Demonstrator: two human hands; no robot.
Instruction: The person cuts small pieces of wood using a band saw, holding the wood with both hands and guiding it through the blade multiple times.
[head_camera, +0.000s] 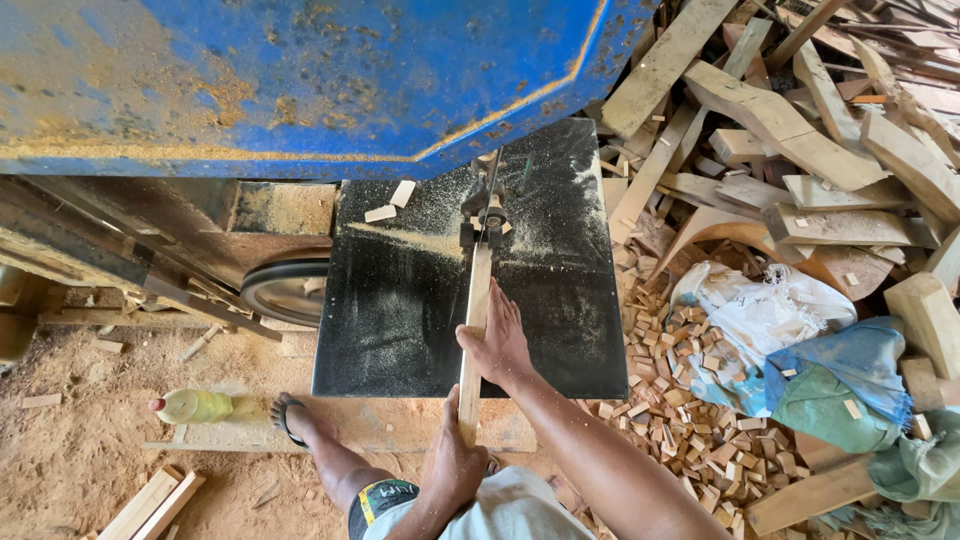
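A narrow wooden strip (476, 300) lies lengthwise on the black saw table (400, 310), its far end at the band saw blade and guide (488, 215). My right hand (498, 342) rests flat against the strip's right side on the table, fingers pointing toward the blade. My left hand (452, 468) grips the strip's near end, which hangs off the table's front edge. Sawdust and two small offcuts (392, 202) lie on the table's far part.
The blue saw housing (300, 80) looms above the table, with a wheel (285, 290) at its left. A heap of timber offcuts (800, 130) and small blocks (680, 400) fills the right, with cloth sacks (790, 350). A bottle (192, 405) and my sandalled foot (292, 418) are on the sawdust floor.
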